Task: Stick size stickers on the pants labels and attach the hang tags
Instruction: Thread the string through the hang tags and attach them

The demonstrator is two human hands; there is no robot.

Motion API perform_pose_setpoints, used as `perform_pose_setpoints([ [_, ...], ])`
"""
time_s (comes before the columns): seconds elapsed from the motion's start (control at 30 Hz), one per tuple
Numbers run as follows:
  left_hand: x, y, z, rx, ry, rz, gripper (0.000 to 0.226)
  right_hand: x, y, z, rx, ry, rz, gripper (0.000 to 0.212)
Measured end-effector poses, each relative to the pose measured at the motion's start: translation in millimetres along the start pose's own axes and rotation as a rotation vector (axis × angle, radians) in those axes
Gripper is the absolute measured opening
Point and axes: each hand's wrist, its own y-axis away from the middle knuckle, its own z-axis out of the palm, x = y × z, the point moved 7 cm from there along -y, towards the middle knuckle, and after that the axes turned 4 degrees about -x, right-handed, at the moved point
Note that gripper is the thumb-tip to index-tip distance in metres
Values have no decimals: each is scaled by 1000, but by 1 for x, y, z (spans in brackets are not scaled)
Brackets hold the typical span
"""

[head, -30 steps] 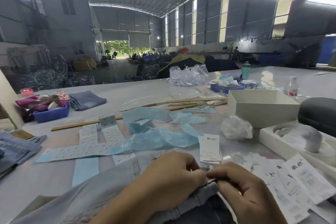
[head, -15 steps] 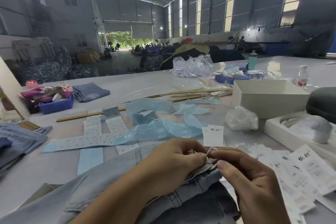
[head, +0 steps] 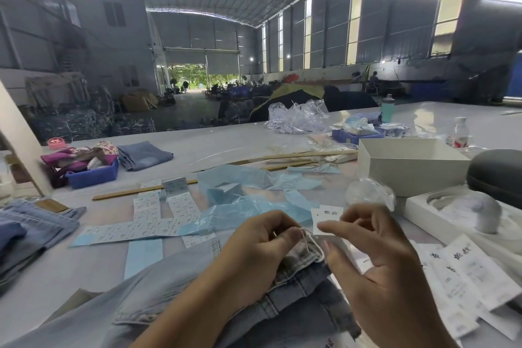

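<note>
A person's two hands work over a pair of light blue denim pants (head: 296, 299) lying on a pale bench (head: 226, 147), close to the camera. The left hand (head: 254, 251) has its fingers curled and pinches a thin white string (head: 312, 243) at the waistband. The right hand (head: 375, 260) pinches a small white hang tag (head: 324, 219) between thumb and forefinger, just above the waistband, its other fingers loosely spread.

Beyond the hands lie strips of size stickers (head: 147, 227) on blue backing, beside crumpled blue paper (head: 248, 195). More printed hang tags (head: 469, 277) are spread to the right. Farther right stand an open white box (head: 409, 167) and a dark grey case (head: 497, 175). On the left sit folded jeans (head: 31, 232) and a blue bin (head: 93, 175) holding coloured cloth. A large warehouse hall fills the background.
</note>
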Motion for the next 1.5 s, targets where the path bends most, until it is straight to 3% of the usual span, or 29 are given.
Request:
perform_pose_setpoints([
  [0.2,4,1,-1,14,10,54,13,-6,-12,22,-235,52,43,14],
  [0.73,-3,-1,0,-15,-86,43,13,-1,-4,27,-87,54,120,23],
  [1.5,0,1,2,-32,-122,-5,14,1,-1,29,-82,90,142,19],
])
